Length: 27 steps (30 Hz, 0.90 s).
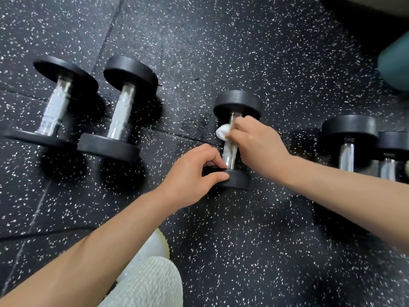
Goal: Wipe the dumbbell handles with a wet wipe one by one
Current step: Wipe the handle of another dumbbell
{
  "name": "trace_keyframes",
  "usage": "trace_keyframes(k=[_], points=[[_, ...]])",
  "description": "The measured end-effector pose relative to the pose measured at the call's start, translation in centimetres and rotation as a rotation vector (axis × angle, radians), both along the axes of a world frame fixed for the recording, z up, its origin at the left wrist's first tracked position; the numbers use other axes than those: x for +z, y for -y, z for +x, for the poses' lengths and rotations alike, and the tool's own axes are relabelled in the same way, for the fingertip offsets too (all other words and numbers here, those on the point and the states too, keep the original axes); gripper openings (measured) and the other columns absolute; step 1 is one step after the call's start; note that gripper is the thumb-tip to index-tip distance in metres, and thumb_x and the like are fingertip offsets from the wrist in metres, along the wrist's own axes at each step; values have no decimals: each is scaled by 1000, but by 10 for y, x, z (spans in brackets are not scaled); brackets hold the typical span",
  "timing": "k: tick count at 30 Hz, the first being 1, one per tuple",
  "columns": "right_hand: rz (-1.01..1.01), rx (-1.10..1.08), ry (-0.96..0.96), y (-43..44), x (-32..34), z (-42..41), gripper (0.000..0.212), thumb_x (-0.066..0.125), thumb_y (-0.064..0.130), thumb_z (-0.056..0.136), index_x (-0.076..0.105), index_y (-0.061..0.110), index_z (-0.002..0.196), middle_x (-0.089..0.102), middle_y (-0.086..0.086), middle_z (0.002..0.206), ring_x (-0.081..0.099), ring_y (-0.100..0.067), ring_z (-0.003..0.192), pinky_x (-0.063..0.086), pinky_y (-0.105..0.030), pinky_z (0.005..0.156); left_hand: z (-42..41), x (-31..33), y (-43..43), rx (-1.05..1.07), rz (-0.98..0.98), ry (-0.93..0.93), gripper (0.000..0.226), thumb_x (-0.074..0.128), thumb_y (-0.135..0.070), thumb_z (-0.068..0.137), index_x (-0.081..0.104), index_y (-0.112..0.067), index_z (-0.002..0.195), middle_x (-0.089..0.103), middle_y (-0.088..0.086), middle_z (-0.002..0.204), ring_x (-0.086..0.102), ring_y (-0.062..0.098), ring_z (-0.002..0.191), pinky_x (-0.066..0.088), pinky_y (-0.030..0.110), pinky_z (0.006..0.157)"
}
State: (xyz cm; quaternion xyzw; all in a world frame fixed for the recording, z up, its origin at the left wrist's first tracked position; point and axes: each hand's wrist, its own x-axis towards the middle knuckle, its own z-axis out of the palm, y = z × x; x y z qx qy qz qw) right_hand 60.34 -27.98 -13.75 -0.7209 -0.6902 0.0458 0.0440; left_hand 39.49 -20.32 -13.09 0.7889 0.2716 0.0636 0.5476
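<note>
White wipe (222, 132) bunched on dumbbell (236, 100) handle (230, 155)

Black rubber floor tiles (243, 41) flecked white, seams (109, 29) running between them.

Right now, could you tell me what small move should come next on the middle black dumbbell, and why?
Probably slide the right hand with the white wet wipe down the chrome handle toward the near black plate, which the left hand steadies; that lower stretch shows bare.
</note>
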Motion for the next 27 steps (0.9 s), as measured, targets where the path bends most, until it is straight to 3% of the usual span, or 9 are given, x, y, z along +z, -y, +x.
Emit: trace_keyframes(k=[3,10,14,18,24,27], points=[[-43,123,-18,9,6,0,29,67,-2,73,71,15,96,58,0,97,52,-22,90,49,-35,53,1,1,0,-4,-2,10,9,77,-14,91,71,-20,94,63,-13,95,60,8,94,44,22,87],[2,-75,59,-16,1,14,21,54,5,84,70,14,95,55,-2,95,51,-25,88,47,-36,50,3,3,5,-25,1,16,14,75,-10,92,72,-22,96,63,-13,98,60,9,97,44,22,90],[-78,106,-38,1,6,2,22,66,3,77,71,19,93,52,2,93,50,-22,88,48,-37,54,2,0,5,4,12,-9,14,81,-21,89,71,-27,97,60,-13,96,58,10,98,47,29,91],[-191,314,-105,9,16,5,24,65,5,79,71,22,94,51,5,93,53,-20,87,48,-35,58,3,1,6,38,25,-57,17,83,-28,86,68,-31,94,63,-13,97,59,9,98,49,34,91],[-61,-28,-70,-1,10,18,29,72,1,77,73,23,96,52,3,92,52,-21,82,41,-32,51,5,6,8,78,7,-101,22,86,-34,82,66,-29,89,65,-15,96,60,4,95,49,30,89],[-103,74,-152,11,11,6,23,72,6,80,74,24,95,54,4,90,55,-21,80,46,-34,55,5,6,8,92,3,-126,26,89,-37,78,66,-30,87,66,-16,95,60,2,94,48,25,87]])
